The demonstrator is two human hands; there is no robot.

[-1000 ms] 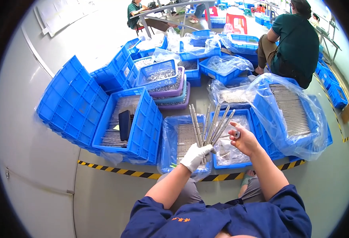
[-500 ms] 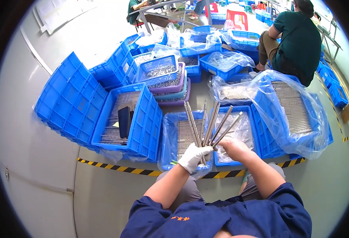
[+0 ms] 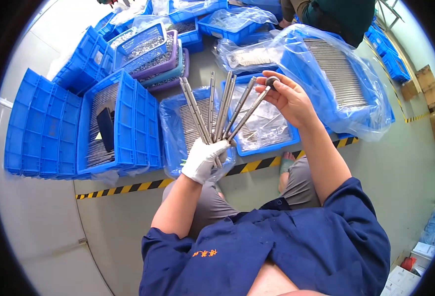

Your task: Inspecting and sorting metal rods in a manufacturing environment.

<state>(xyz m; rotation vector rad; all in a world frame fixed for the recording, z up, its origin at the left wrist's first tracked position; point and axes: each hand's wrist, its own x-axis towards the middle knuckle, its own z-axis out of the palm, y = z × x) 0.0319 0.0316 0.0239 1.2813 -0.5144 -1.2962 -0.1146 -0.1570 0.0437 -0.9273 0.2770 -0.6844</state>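
My left hand (image 3: pixel 205 157), in a white glove, is closed around several slim metal rods (image 3: pixel 222 112) that fan out upward, with small holes or marks along them. Bare, my right hand (image 3: pixel 290 98) pinches a small dark round piece (image 3: pixel 272 82) with thumb and fingers at the top end of the rightmost rod. Whether the piece touches the rod cannot be made out. Below the left hand stands a plastic-lined blue crate (image 3: pixel 170 140) with rows of similar rods. Another blue crate (image 3: pixel 290 140) beneath the right hand holds rods under clear plastic.
A tall crate stack (image 3: pixel 138 118) at left bears rods and a dark flat object (image 3: pixel 105 129). Behind it, baskets (image 3: pixel 165 69) hold small metal parts. At right, a plastic-draped crate (image 3: pixel 296 64) is full of rods. A person (image 3: pixel 343 19) sits beyond. Striped tape (image 3: pixel 143 186) crosses the floor.
My right hand has risen from beside the rods' lower part to the tip of the rightmost one, where the dark round piece now shows. The left hand keeps its rods. The view has tilted down.
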